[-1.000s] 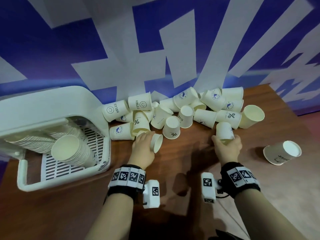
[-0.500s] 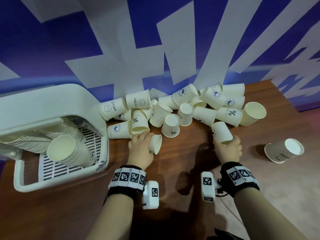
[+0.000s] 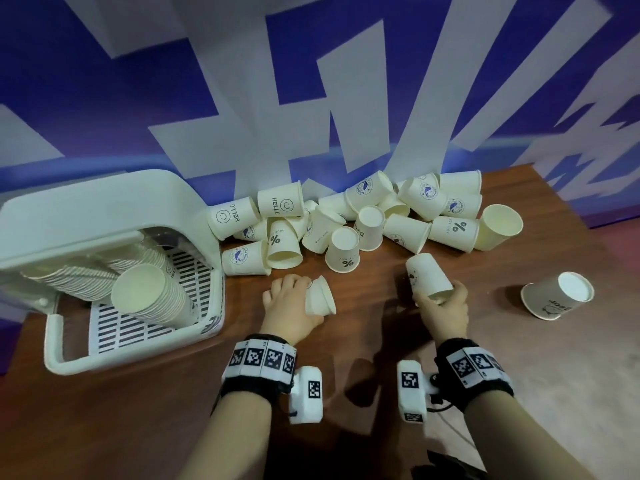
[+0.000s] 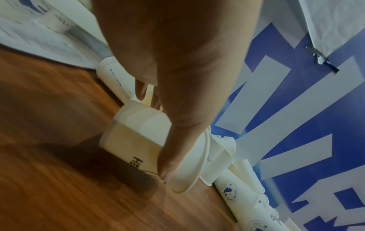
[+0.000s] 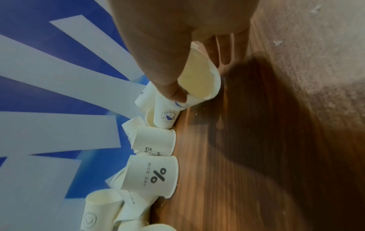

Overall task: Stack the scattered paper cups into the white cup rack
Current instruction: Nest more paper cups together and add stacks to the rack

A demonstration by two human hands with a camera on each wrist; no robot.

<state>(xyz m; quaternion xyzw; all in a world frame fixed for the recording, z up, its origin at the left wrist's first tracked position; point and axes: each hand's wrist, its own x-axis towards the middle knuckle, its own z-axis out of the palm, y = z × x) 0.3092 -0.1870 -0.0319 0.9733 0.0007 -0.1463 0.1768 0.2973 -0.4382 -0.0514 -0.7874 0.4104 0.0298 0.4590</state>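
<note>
My left hand (image 3: 291, 306) grips a paper cup (image 3: 320, 296) lying on its side, mouth to the right; in the left wrist view the thumb lies along this cup (image 4: 138, 140). My right hand (image 3: 443, 306) holds another paper cup (image 3: 427, 275) near its rim, base tilted up and away; the right wrist view shows the thumb pinching that cup's (image 5: 199, 78) rim. Behind both hands, a pile of paper cups (image 3: 363, 220) lies against the wall. The white cup rack (image 3: 104, 258) stands at left with nested cup stacks (image 3: 152, 296) inside.
One lone paper cup (image 3: 557, 294) lies on its side at the right of the wooden table (image 3: 156, 410). A blue and white wall (image 3: 311, 98) backs the table. The rack's front rim (image 3: 131, 355) is just left of my left wrist.
Both hands have drawn back from the pile toward me, each with its cup. The right cup has tilted, its base now pointing up and left.
</note>
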